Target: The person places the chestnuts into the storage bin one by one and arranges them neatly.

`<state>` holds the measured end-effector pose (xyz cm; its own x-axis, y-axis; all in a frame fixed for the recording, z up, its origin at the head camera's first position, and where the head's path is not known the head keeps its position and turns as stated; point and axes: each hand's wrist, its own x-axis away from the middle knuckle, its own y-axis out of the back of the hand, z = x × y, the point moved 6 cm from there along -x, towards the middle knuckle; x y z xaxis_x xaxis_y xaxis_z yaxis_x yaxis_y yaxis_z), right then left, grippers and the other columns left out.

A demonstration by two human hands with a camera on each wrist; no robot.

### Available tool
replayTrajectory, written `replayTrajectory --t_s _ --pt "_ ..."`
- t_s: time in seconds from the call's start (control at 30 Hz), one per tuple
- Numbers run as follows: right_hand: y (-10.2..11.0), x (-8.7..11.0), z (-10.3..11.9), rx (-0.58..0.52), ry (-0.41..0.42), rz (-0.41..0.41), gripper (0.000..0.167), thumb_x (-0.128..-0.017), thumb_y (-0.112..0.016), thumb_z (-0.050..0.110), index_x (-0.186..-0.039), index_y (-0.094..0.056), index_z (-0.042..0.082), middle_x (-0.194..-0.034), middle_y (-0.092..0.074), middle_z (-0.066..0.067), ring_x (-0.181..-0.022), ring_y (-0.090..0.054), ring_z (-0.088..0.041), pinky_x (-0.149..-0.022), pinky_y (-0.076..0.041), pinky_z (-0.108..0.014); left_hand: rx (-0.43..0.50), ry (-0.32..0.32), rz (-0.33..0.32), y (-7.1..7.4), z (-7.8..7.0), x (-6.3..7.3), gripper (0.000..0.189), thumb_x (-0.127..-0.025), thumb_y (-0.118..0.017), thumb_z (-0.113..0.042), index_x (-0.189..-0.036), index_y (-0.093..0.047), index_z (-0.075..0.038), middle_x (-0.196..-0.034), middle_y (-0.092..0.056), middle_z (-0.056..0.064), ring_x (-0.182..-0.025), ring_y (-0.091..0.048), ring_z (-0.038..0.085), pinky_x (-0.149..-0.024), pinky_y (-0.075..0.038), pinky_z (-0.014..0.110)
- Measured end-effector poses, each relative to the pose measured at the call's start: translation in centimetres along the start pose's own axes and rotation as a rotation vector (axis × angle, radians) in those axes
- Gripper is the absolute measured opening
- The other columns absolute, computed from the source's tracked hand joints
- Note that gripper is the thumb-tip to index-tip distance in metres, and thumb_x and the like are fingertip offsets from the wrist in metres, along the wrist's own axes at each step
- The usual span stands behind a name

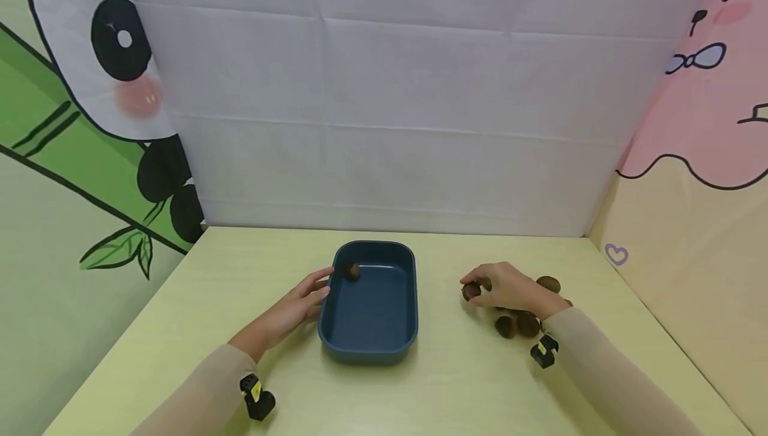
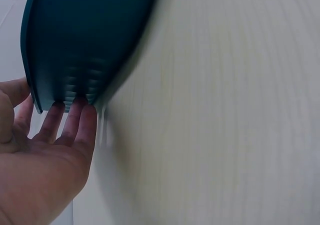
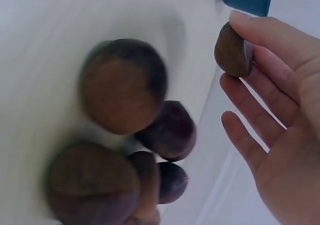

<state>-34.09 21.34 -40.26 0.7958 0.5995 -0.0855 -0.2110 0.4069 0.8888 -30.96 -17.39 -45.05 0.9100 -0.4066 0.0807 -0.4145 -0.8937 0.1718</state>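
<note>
A dark blue rectangular box [image 1: 369, 349] stands on the table with one chestnut [image 1: 352, 271] inside, near its far left corner. Against the box's outer left side rests my left hand [image 1: 289, 313], its fingers fairly straight and touching the wall. In the left wrist view these fingers [image 2: 75, 122] meet the teal-looking side of the box. To the right of the box, my right hand [image 1: 510, 287] pinches a chestnut [image 3: 232, 51] between thumb and fingers. Several loose chestnuts [image 3: 122, 87] lie below and beside that hand, some of them partly hidden by it in the head view.
The light wood-toned table [image 1: 444, 383] carries the box in its middle and the chestnut group on its right. A white cloth backdrop [image 1: 390, 123] rises behind the table, with printed cartoon panels at both sides. Each wrist wears a small black camera [image 1: 545, 351].
</note>
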Motion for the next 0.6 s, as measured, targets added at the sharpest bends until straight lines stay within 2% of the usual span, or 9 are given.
replayTrajectory --t_s 0.2,0.43,0.6 --pt "1.2 -1.6 1.7 -0.082 0.018 0.005 0.037 -0.087 -0.08 0.02 -0.122 -0.071 0.009 -0.104 -0.07 0.007 -0.097 -0.065 -0.014 -0.078 -0.052 -0.033 -0.011 0.0 0.003 0.0 -0.1 0.0 0.06 -0.109 -0.046 -0.033 -0.16 -0.021 -0.017 -0.161 -0.02 0.024 -0.14 -0.038 0.043 -0.111 -0.037 0.054" --pt "2.4 -4.3 5.3 -0.101 0.086 0.025 0.036 -0.088 -0.079 0.02 -0.123 -0.071 0.016 -0.108 -0.07 0.009 -0.1 -0.065 -0.013 -0.091 -0.053 -0.047 -0.006 0.009 0.003 0.1 -0.2 0.1 0.058 -0.109 -0.045 -0.032 -0.16 -0.021 -0.018 -0.16 -0.021 0.023 -0.14 -0.038 0.043 -0.111 -0.037 0.054" --pt "2.6 -6.7 8.0 -0.133 0.141 0.059 0.035 -0.09 -0.077 0.018 -0.124 -0.07 0.011 -0.103 -0.07 0.008 -0.1 -0.066 -0.012 -0.094 -0.052 -0.046 -0.004 0.002 0.005 0.0 -0.2 0.1 0.058 -0.109 -0.045 -0.031 -0.16 -0.022 -0.017 -0.16 -0.022 0.023 -0.141 -0.036 0.042 -0.111 -0.037 0.053"
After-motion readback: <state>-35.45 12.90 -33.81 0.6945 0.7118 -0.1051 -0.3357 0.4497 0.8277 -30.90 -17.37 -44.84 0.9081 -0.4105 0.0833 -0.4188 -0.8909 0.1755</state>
